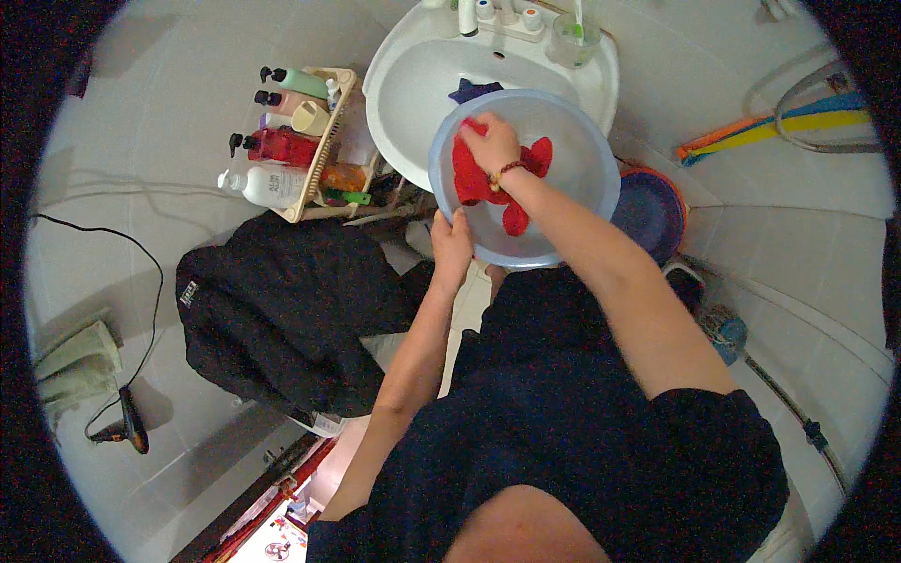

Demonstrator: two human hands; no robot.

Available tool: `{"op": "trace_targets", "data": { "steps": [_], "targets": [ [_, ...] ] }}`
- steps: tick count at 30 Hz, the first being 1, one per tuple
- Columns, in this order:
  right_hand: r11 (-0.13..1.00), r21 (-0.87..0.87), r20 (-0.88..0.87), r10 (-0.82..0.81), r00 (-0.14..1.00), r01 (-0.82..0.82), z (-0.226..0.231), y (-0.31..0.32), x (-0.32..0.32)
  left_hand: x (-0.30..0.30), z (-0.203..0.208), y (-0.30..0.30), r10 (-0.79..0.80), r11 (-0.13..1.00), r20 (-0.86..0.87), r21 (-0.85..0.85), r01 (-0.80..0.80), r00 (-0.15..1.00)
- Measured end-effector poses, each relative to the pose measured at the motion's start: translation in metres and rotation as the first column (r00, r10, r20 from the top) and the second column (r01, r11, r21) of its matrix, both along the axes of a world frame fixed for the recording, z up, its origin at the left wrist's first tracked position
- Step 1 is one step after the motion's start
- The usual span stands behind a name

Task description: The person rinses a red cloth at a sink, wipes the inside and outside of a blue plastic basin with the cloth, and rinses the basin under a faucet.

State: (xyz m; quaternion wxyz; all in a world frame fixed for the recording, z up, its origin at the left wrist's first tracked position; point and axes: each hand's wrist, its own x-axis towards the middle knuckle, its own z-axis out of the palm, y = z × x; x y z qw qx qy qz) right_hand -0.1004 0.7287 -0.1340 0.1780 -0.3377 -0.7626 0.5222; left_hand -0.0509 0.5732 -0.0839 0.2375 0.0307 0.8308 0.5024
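Observation:
A pale blue plastic basin [563, 239] rests over the front of the white washbasin [399, 66], overlapping its rim. My left hand [453, 246] is closed on the near left edge of the basin, thumb up at the rim. Inside the basin lies a bunched red cloth [466, 178] with rounded, fuzzy lobes; its exact kind I cannot tell. My right hand [493, 145], a beaded bracelet at its wrist, grips the upper part of this cloth, and some of the red shows beyond the fingers. Behind the basin, a dark blue cloth [474, 91] lies in the washbasin.
Left of the washbasin stands a cream rack [328, 131] of pump bottles. A black garment [282, 310] hangs below it. A dark purple basin [652, 216] sits low at the right. The faucet [467, 17] and a clear cup [572, 42] are at the back.

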Motion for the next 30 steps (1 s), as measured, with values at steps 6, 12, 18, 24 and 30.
{"op": "trace_targets", "data": {
  "steps": [6,12,18,24,30],
  "targets": [
    [0.990,0.121,-0.102,0.089,0.991,-0.076,0.002,-0.011,0.006,0.003,-0.004,-0.004,-0.035,0.999,-0.082,0.033,0.038,0.996],
    [0.976,-0.065,-0.031,-0.210,0.977,0.208,0.001,0.006,-0.013,0.001,-0.002,-0.002,-0.010,0.998,0.047,0.066,0.007,0.999],
    [0.898,0.166,-0.067,0.422,0.904,-0.407,0.007,-0.025,0.026,-0.002,-0.016,-0.007,-0.012,0.988,-0.086,0.149,0.024,0.996],
    [0.980,0.045,-0.031,-0.191,0.981,0.192,-0.012,0.008,0.002,0.007,0.013,0.001,-0.046,0.996,0.097,0.084,0.038,0.994],
    [0.972,0.198,-0.208,0.165,0.964,-0.123,0.003,-0.017,0.009,-0.006,-0.007,-0.010,-0.088,0.996,0.035,0.037,0.087,0.995]
  ]
}}
